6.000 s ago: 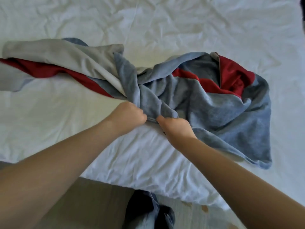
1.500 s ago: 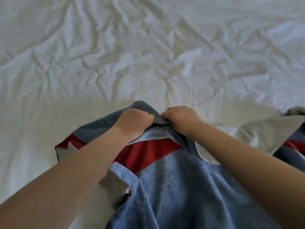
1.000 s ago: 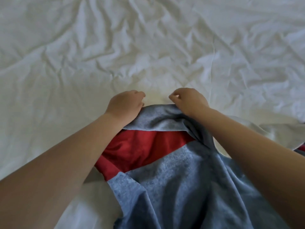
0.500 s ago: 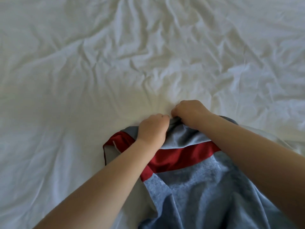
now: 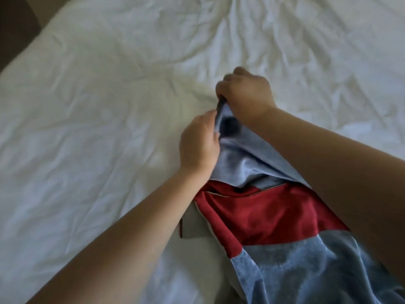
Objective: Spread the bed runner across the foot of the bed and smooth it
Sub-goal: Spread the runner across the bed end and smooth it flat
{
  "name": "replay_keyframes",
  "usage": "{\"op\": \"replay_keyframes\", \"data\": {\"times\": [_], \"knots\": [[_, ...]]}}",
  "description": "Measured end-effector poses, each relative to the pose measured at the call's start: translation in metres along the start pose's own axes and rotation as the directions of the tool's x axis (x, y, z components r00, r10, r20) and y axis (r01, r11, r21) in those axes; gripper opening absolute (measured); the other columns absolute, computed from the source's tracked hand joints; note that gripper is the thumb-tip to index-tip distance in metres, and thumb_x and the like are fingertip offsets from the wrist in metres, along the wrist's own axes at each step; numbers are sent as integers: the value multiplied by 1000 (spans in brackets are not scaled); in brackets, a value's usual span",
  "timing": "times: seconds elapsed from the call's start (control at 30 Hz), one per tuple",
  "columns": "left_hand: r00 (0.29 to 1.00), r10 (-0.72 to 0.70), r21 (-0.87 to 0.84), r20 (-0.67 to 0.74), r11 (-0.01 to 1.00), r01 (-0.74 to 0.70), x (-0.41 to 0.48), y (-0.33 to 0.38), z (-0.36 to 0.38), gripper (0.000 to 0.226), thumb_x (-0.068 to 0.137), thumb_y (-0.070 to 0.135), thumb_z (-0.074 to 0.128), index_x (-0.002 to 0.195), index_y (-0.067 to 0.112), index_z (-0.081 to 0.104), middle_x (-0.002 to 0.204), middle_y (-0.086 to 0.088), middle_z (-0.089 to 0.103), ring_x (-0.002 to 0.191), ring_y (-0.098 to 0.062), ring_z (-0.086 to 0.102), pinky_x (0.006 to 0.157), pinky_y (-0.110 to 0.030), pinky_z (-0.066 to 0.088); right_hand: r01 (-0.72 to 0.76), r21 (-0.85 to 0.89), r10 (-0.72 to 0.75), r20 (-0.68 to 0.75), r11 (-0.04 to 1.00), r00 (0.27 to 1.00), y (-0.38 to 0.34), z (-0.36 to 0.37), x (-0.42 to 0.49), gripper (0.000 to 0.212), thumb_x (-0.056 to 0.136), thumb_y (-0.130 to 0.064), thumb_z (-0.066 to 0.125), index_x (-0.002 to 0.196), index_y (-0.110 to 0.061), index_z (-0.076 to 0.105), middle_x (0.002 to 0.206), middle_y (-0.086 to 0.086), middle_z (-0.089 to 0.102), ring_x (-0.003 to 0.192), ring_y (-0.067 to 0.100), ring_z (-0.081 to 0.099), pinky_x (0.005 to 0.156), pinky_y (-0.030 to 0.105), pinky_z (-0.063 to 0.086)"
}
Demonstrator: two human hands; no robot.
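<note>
1. Hands first: the left hand (image 5: 199, 143) curls round the edge of the soft blue-grey and red panelled bed runner (image 5: 274, 213), thumb on top of the cloth.
2. Just beyond it, the right hand (image 5: 246, 95) is clenched on the same edge, pinching a bunched tip of blue cloth. The two fists sit very close together.
3. Why so close? My read is that they have found one edge and mean to run apart along it, so the cloth opens without twisting.
4. The runner itself lies heaped at the near right of the crumpled white bedsheet (image 5: 98, 106), trailing from the hands back under the right forearm. A pale lining (image 5: 192, 224) shows at its left fold.
5. Nothing is spread or smoothed yet, so I'd call this early going.
6. There's blur round the fingertips, so exact finger placement is hard to call.
</note>
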State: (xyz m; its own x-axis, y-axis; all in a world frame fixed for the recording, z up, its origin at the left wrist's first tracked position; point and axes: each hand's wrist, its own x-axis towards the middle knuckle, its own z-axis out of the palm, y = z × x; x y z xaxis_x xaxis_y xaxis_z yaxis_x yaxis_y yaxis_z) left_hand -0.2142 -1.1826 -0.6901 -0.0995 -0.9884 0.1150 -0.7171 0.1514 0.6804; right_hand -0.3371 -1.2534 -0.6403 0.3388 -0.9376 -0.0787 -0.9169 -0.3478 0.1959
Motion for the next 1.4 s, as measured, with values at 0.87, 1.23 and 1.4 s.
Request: {"op": "replay_keyframes", "data": {"times": [0.87, 1.23, 1.4], "knots": [[955, -204, 1, 213, 978, 209, -45, -60, -7, 32, 75, 24, 72, 69, 18, 41, 67, -4, 58, 69, -30, 57, 54, -28, 26, -71, 274, -26, 333, 959, 943, -116, 40, -131, 64, 73, -65, 58, 119, -21, 50, 109, -2, 55, 101, 20, 54, 65, 30, 38], [964, 114, 359, 240, 912, -197, 30, -51, -42, 17, 85, 5, 54, 102, 5, 55, 95, -18, 63, 90, -38, 61, 70, -41, 46, -278, 411, 177, 267, 868, 947, -139, 28, -114, 20, 85, -11, 51, 104, -15, 55, 101, 4, 56, 89, 27, 58, 56, 29, 31], [955, 197, 495, 223, 821, -285, 77, -36, -57, 23, 81, -2, 51, 103, 4, 57, 95, -21, 61, 88, -42, 59, 66, -43, 44, -223, 572, 158, 161, 789, 974, -157, 18, -111, 26, 87, -17, 48, 110, -15, 59, 103, 7, 58, 91, 30, 58, 61, 37, 46]]}}
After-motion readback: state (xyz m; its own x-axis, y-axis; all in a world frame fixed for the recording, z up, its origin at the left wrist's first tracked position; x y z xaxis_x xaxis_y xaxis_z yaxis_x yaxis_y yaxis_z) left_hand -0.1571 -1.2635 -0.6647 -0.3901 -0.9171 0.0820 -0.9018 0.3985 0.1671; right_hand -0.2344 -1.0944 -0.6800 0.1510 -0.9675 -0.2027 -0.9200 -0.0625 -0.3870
